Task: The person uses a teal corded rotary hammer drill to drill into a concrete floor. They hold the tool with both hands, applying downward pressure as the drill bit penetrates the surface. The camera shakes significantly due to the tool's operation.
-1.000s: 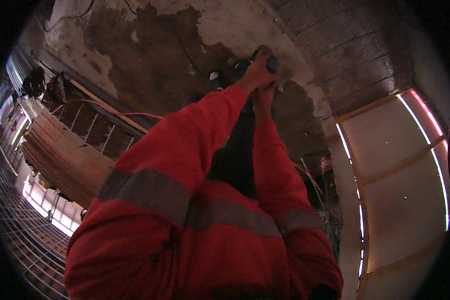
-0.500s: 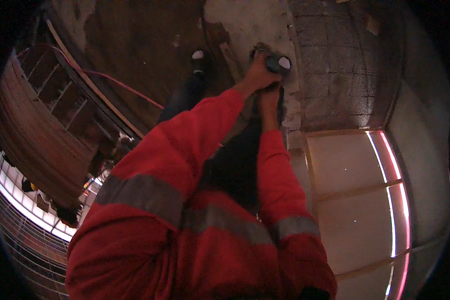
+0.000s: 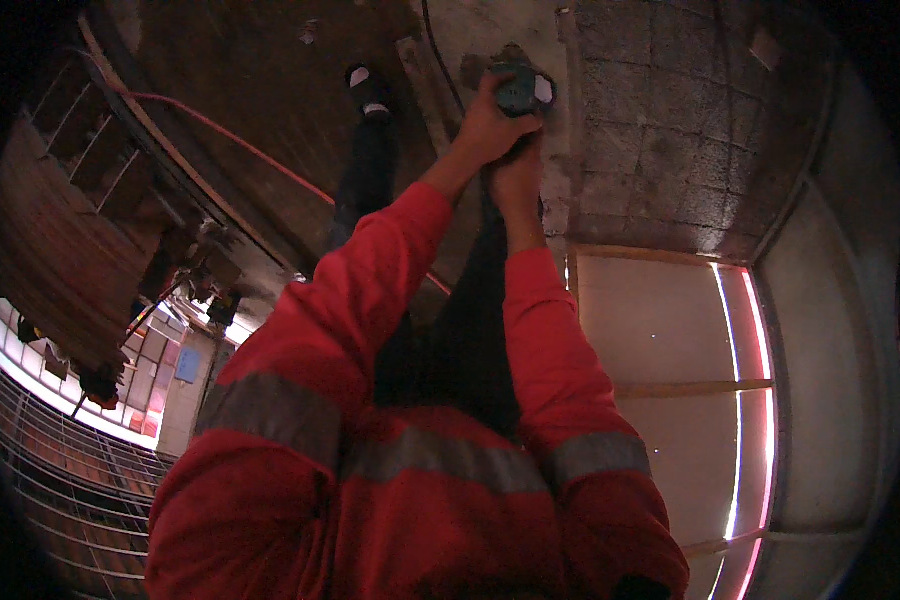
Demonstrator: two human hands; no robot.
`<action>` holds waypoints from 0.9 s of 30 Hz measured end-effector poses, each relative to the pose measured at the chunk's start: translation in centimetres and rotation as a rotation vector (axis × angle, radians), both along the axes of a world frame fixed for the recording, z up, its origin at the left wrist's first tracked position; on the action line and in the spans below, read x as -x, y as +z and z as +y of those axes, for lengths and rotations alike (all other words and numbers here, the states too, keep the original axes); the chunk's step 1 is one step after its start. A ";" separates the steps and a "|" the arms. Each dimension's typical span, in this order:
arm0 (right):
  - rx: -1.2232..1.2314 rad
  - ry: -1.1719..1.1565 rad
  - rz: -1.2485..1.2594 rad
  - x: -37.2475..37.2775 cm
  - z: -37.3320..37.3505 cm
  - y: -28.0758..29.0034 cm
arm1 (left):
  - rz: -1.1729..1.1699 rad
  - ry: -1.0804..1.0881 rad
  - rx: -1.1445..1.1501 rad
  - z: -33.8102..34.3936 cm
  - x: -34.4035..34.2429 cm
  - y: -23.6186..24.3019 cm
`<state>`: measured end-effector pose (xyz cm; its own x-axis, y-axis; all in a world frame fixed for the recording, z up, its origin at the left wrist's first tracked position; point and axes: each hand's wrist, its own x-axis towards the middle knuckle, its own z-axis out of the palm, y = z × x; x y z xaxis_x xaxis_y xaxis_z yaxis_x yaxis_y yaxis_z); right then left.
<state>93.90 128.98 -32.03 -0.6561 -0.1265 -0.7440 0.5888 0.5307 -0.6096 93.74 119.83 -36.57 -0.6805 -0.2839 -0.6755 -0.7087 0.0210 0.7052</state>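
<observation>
Both hands up top centre on a dark power tool (image 3: 520, 90), held vs the block wall (image 3: 660, 130) edge. Left hand (image 3: 485, 125) wraps it from the left, fingers clamped round the body. Right hand (image 3: 515, 180) just below, touching the left; its fingers are hidden, can't tell their grip. Red sleeves (image 3: 370, 290) w/ grey bands fill the lower frame and block most of the floor. Shoe (image 3: 368, 88) left of the tool, red hose (image 3: 230, 140) across the dirt floor, timber stairs (image 3: 60, 230) far left, lit panel (image 3: 670, 340) at right. Vs 0.5 s ago: view swung a bit, tool & hands sit nearer top centre, same two-handed hold; stairs slid further left.
</observation>
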 end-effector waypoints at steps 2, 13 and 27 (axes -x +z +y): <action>-0.062 0.049 -0.096 0.4 0.9 0.3 | -0.014 0.013 -0.013 0.7 0.1 0.2; 0.021 0.037 0.075 0.8 3.3 -2.3 | -0.032 0.041 0.026 3.2 1.7 -0.2; -0.005 0.029 0.028 2.4 3.1 -1.9 | -0.066 0.040 0.062 3.7 2.5 -1.1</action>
<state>91.48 132.11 -33.96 -0.6725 -0.1418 -0.7264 0.5563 0.5504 -0.6225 91.26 123.51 -37.69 -0.6225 -0.3526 -0.6987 -0.7546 0.0335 0.6553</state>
